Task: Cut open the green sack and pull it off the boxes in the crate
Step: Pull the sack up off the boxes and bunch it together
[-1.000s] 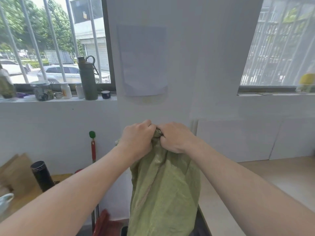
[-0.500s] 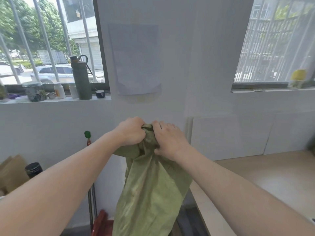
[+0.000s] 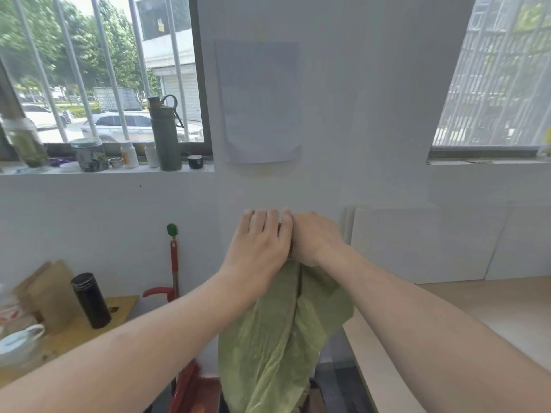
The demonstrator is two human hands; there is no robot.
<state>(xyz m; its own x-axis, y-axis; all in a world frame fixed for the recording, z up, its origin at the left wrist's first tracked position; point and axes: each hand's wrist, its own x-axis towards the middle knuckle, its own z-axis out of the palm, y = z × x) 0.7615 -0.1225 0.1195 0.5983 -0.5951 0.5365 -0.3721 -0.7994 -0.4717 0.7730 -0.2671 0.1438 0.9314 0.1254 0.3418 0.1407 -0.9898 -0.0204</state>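
Over at nine o'clock, a black flask [image 3: 91, 299] stands upright on a wooden table [image 3: 71, 341], with a white cup [image 3: 21, 338] down at eight by the frame's edge. Up at ten, a tall green bottle [image 3: 164, 135] stands on the windowsill [image 3: 119, 169] among small jars. Moving along, a red-handled tool [image 3: 173, 257] with a green cap stands against the white wall at about seven-thirty.

Now dead centre: the left hand [image 3: 259, 248] lies on top of the green sack [image 3: 283, 338], fingers stretched forward and nearly straight, thumb out of sight. Right beside it, touching it, the right hand [image 3: 316, 239] is clenched round the gathered neck of the sack. And the sack itself hangs straight down from both hands towards six o'clock, crumpled and folded, its lower end running out of the bottom of the frame.

At four o'clock, a pale workbench [image 3: 477, 317] runs along the wall, and at two a barred window [image 3: 492, 84] lets in daylight.
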